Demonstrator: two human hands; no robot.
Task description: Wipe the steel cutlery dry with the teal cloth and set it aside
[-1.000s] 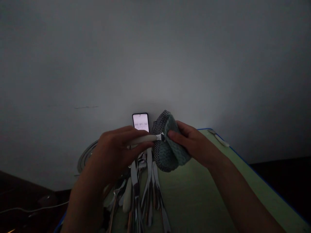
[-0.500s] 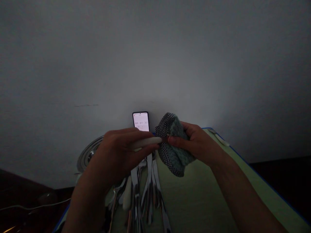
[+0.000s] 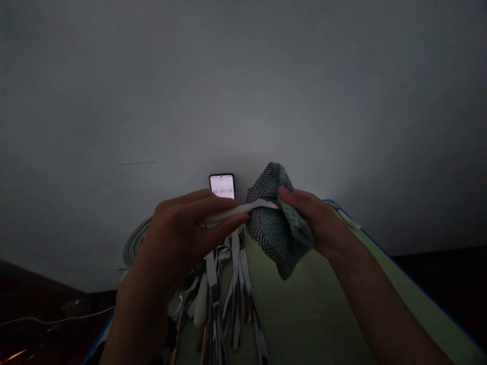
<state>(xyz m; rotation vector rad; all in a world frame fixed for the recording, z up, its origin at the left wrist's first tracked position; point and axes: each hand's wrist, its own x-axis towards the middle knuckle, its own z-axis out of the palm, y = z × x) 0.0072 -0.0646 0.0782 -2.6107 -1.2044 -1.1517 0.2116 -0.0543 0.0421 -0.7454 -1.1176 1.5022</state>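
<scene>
My left hand pinches a white-handled utensil between thumb and fingers, roughly level above the table. Its shiny metal part points right and runs into a folded green cloth with a black-and-white checked side. The far end is hidden in the folds, so I cannot tell its exact kind. My right hand is closed on the cloth, thumb on top beside the metal. Below my hands lies a pile of knives, forks and spoons, partly covered by my left forearm.
A phone showing a timer leans on the grey wall. Behind my left arm is a round metal lid or dish. Another white-handled utensil lies at the right edge of the green tabletop. A pale cable runs at lower left.
The cloth and my right hand have moved slightly up and right, baring more of the utensil's metal part. My left hand has shifted a little up and tilted the utensil.
</scene>
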